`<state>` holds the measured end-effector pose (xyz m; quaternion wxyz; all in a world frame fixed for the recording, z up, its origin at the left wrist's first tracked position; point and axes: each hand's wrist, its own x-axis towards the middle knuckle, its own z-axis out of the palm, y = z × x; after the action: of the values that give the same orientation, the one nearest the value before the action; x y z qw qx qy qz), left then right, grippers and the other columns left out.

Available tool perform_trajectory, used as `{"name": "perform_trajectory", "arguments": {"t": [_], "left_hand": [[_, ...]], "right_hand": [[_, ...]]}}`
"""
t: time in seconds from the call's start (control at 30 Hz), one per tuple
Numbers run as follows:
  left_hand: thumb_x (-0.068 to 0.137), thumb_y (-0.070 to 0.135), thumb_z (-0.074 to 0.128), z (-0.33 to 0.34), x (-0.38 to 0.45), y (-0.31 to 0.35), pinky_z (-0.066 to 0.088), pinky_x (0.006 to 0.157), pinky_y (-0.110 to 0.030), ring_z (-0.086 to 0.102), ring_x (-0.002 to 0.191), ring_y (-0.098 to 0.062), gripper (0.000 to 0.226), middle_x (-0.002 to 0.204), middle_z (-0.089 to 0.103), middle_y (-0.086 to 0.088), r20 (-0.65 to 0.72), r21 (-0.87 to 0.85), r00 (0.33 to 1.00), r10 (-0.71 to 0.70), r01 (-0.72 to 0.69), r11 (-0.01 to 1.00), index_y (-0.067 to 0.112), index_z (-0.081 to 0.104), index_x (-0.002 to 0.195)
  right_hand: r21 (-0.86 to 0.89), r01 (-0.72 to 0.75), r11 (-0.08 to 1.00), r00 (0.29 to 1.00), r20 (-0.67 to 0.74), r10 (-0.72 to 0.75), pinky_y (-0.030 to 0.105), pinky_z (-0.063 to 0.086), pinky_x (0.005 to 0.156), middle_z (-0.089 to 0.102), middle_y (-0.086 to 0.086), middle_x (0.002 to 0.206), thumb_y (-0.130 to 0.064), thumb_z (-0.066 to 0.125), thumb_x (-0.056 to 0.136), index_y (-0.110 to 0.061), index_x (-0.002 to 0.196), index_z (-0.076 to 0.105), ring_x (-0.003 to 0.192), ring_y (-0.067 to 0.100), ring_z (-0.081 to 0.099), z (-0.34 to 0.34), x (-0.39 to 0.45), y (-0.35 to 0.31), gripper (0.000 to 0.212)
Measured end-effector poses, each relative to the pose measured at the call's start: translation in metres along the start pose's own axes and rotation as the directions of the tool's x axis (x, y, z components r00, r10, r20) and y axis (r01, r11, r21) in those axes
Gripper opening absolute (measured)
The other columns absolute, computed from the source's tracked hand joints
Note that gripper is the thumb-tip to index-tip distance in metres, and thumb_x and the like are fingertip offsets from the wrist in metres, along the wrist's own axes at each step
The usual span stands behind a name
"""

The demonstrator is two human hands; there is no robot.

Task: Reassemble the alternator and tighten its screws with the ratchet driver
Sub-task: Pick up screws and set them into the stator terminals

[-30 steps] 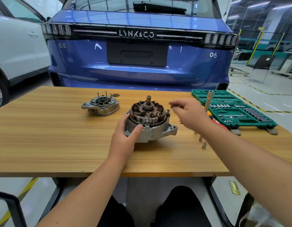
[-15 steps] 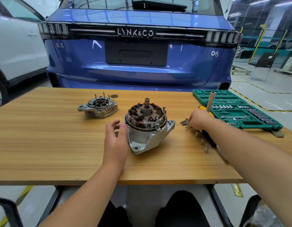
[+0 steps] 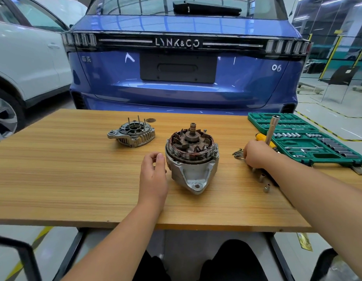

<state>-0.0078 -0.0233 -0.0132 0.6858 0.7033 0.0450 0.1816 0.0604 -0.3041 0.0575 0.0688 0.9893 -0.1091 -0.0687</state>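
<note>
Left hand [image 3: 153,175] loose beside alternator body [image 3: 192,157]; right hand [image 3: 257,154] fingers pinching screws [image 3: 237,153]

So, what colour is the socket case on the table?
Green; the socket case shows best in the head view, at the table's right end.

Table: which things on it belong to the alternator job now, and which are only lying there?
For the job: alternator body; end cover; screws; driver.

Lying about: socket case; loose sockets; small disc.
</note>
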Motion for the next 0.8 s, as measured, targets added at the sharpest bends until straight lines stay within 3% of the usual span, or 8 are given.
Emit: {"name": "perform_trajectory", "arguments": {"t": [0.13, 0.27, 0.3, 0.37, 0.43, 0.5, 0.63, 0.8], "left_hand": [[0.094, 0.059, 0.042, 0.001, 0.001, -0.002, 0.045, 0.100, -0.035, 0.054, 0.120, -0.009, 0.046, 0.128, 0.058, 0.011, 0.079, 0.044, 0.997, 0.003, -0.007, 0.999, 0.034, 0.056, 0.129], [0.088, 0.063, 0.038, 0.000, 0.002, 0.000, 0.038, 0.111, -0.032, 0.044, 0.133, 0.000, 0.062, 0.142, 0.052, 0.019, 0.161, 0.032, 0.987, 0.021, -0.027, 0.999, 0.037, 0.048, 0.144], [0.089, 0.061, 0.038, 0.000, 0.003, 0.000, 0.036, 0.114, -0.032, 0.042, 0.136, 0.000, 0.063, 0.145, 0.050, 0.021, 0.189, 0.017, 0.982, 0.019, -0.023, 1.000, 0.037, 0.045, 0.148], [0.093, 0.058, 0.039, 0.000, 0.002, 0.000, 0.035, 0.114, -0.031, 0.040, 0.136, 0.006, 0.061, 0.146, 0.047, 0.029, 0.246, -0.024, 0.969, 0.006, 0.000, 1.000, 0.043, 0.039, 0.152], [0.094, 0.055, 0.041, 0.001, 0.002, 0.000, 0.038, 0.105, -0.024, 0.043, 0.125, 0.019, 0.057, 0.134, 0.050, 0.042, 0.280, -0.048, 0.960, 0.013, 0.000, 0.999, 0.048, 0.038, 0.150], [0.092, 0.055, 0.044, 0.001, 0.001, 0.001, 0.040, 0.094, -0.016, 0.047, 0.114, 0.025, 0.058, 0.122, 0.053, 0.048, 0.280, -0.060, 0.960, 0.013, 0.004, 0.998, 0.047, 0.039, 0.149], [0.083, 0.061, 0.055, -0.001, -0.005, 0.002, 0.046, 0.079, -0.011, 0.052, 0.109, 0.021, 0.052, 0.114, 0.057, 0.045, 0.237, -0.063, 0.971, 0.020, -0.005, 0.998, 0.053, 0.047, 0.134], [0.076, 0.066, 0.059, -0.002, -0.008, 0.005, 0.046, 0.084, -0.020, 0.052, 0.109, 0.018, 0.050, 0.116, 0.055, 0.042, 0.203, -0.023, 0.978, 0.051, -0.047, 0.999, 0.059, 0.046, 0.123]], "right_hand": [[0.051, 0.014, 0.999, 1.000, -0.021, -0.013, 0.037, 0.059, 0.090, 0.068, 0.009, 0.110, -0.012, 0.054, 0.099, -0.010, 0.123, 0.068, 0.100, 0.025, 0.066, -0.001, -0.003, 0.001, 0.027], [0.429, 0.078, 0.900, 0.993, -0.111, -0.033, 0.033, 0.059, 0.083, 0.069, 0.002, 0.100, -0.015, 0.059, 0.099, -0.015, 0.116, 0.071, 0.094, 0.018, 0.066, -0.004, -0.003, 0.004, 0.021], [0.586, 0.090, 0.805, 0.993, -0.112, -0.030, 0.032, 0.060, 0.080, 0.070, 0.003, 0.098, -0.015, 0.062, 0.099, -0.016, 0.112, 0.072, 0.092, 0.017, 0.068, -0.006, -0.006, 0.003, 0.017], [0.873, 0.063, 0.484, 0.998, -0.070, -0.004, 0.029, 0.062, 0.073, 0.073, 0.008, 0.095, -0.011, 0.066, 0.096, -0.014, 0.103, 0.071, 0.087, 0.018, 0.073, -0.012, -0.016, -0.002, 0.009], [0.985, 0.032, 0.167, 0.999, -0.031, -0.013, 0.026, 0.061, 0.069, 0.075, 0.013, 0.095, -0.006, 0.068, 0.094, -0.007, 0.104, 0.071, 0.084, 0.020, 0.076, -0.020, -0.029, -0.005, 0.010], [1.000, 0.014, -0.024, 0.998, -0.016, -0.063, 0.024, 0.060, 0.067, 0.076, 0.015, 0.093, -0.003, 0.069, 0.092, -0.003, 0.107, 0.070, 0.083, 0.020, 0.077, -0.029, -0.042, -0.007, 0.014], [0.975, -0.019, -0.219, 0.979, -0.026, -0.203, 0.024, 0.059, 0.060, 0.076, 0.013, 0.086, -0.002, 0.067, 0.093, -0.002, 0.110, 0.067, 0.082, 0.024, 0.076, -0.045, -0.065, -0.009, 0.017], [0.947, -0.050, -0.318, 0.954, -0.049, -0.296, 0.021, 0.058, 0.060, 0.073, 0.014, 0.085, -0.001, 0.069, 0.089, 0.003, 0.111, 0.067, 0.078, 0.021, 0.074, -0.064, -0.086, -0.010, 0.023]]}}
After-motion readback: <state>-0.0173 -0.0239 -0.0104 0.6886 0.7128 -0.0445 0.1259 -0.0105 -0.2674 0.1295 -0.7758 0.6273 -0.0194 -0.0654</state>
